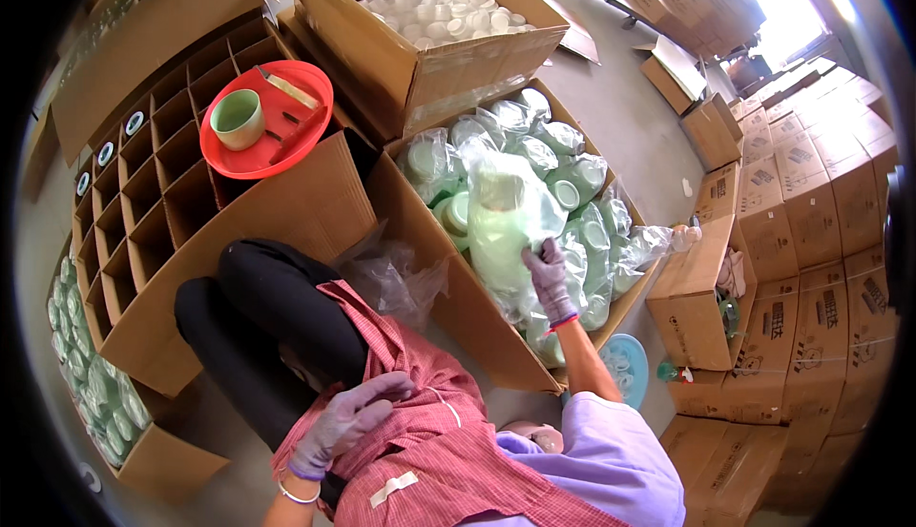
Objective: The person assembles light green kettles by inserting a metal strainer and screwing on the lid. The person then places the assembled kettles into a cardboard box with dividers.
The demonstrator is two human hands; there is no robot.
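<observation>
Film, clear and wrinkled, forms the bulging plastic bag [510, 205]; its contents show through as hazy pale green, whitened by glare, and I cannot tell how many pieces are inside. It lies over the middle of an open cardboard carton [496, 346], on top of other film-wrapped, translucent green containers [593, 227] with rounded ends. The gloved right hand [549, 284] grasps the bag's lower end, fingers bent against the film. The gloved left hand [348, 422] holds nothing, its fingers loosely extended over the red checked apron [434, 451].

Pale green film-wrapped bundle [506, 203] atop bagged bottles [592, 228] in open carton [468, 312]
</observation>
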